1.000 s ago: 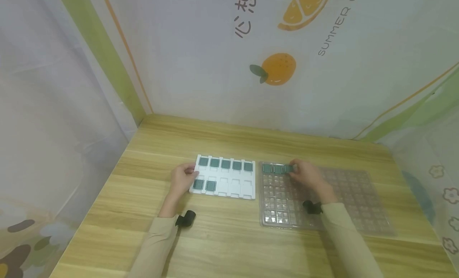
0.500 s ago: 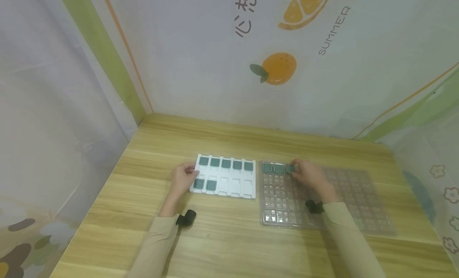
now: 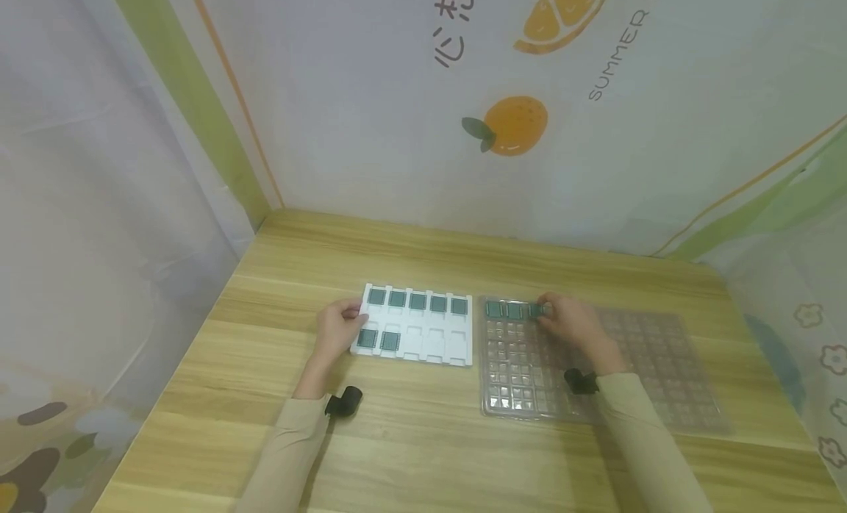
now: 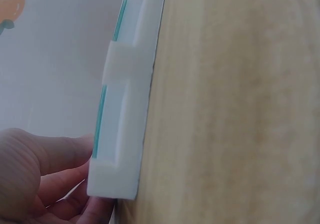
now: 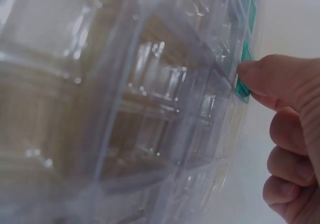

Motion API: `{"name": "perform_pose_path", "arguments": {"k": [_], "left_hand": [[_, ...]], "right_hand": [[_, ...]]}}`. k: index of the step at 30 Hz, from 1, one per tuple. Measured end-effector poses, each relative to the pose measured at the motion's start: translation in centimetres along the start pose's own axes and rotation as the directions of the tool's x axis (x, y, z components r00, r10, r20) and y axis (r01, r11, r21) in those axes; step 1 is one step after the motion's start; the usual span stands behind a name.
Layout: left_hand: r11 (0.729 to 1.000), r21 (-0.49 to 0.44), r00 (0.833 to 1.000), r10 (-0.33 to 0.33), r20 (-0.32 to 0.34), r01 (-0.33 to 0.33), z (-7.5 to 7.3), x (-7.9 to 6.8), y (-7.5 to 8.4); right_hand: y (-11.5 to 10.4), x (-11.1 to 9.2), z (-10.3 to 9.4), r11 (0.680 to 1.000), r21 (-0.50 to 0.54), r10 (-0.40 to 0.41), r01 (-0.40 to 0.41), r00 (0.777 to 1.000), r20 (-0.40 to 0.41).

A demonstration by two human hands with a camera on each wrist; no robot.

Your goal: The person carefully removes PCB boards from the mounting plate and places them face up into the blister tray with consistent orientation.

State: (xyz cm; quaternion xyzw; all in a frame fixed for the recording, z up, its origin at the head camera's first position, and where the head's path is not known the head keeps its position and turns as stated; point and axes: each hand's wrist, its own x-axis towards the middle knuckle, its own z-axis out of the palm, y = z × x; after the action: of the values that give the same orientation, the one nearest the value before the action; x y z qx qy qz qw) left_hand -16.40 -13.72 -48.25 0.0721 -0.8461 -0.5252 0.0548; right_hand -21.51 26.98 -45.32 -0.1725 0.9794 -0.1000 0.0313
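My left hand (image 3: 336, 329) grips the left edge of a white plastic tray (image 3: 433, 345), its thumb near the corner in the left wrist view. Square green circuit boards (image 3: 417, 301) fill the tray's far row, and two more lie at the left of its near row. To the right is a clear blister tray (image 3: 482, 366) with two green boards in its far-left pockets. Beside them my right hand (image 3: 572, 323) pinches a third green board (image 5: 243, 87) between thumb and index finger, at a pocket of the far row. The other right fingers are curled in.
The clear tray's pockets (image 3: 516, 373) extend toward the near side, and clear plastic (image 3: 662, 366) continues under and beyond the right forearm. Both trays are on a wooden table (image 3: 423, 454). A printed curtain (image 3: 370, 131) hangs behind the table's far edge.
My right hand has shifted slightly right, and more of the third green board shows at its fingertips. The left hand and the white tray have stayed put.
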Motion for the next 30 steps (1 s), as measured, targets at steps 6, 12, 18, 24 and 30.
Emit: {"name": "perform_pose_path", "arguments": {"k": [6,12,18,24,30], "left_hand": [[1.0,-0.002,1.0,-0.006,-0.006,0.006,0.04,0.03,-0.01],[1.0,-0.003,1.0,-0.014,-0.002,0.014,0.06,0.08,0.03],[1.0,-0.005,1.0,-0.015,0.002,0.015,0.05,0.12,-0.02],[1.0,-0.008,1.0,-0.018,0.0,0.018,0.06,0.14,-0.07],[1.0,0.003,1.0,0.001,0.002,-0.001,0.02,0.14,-0.18]], "right_hand": [[0.02,0.01,0.07,1.0,0.007,0.0,0.0,1.0,-0.006],[-0.08,-0.12,-0.09,1.0,0.016,-0.01,0.01,1.0,-0.018],[-0.28,-0.07,-0.14,1.0,0.019,0.0,0.0,1.0,-0.018],[-0.49,0.0,0.0,1.0,0.029,-0.009,0.009,1.0,-0.023],[-0.59,0.19,0.29,0.999,0.045,-0.009,0.01,1.0,-0.027]]}}
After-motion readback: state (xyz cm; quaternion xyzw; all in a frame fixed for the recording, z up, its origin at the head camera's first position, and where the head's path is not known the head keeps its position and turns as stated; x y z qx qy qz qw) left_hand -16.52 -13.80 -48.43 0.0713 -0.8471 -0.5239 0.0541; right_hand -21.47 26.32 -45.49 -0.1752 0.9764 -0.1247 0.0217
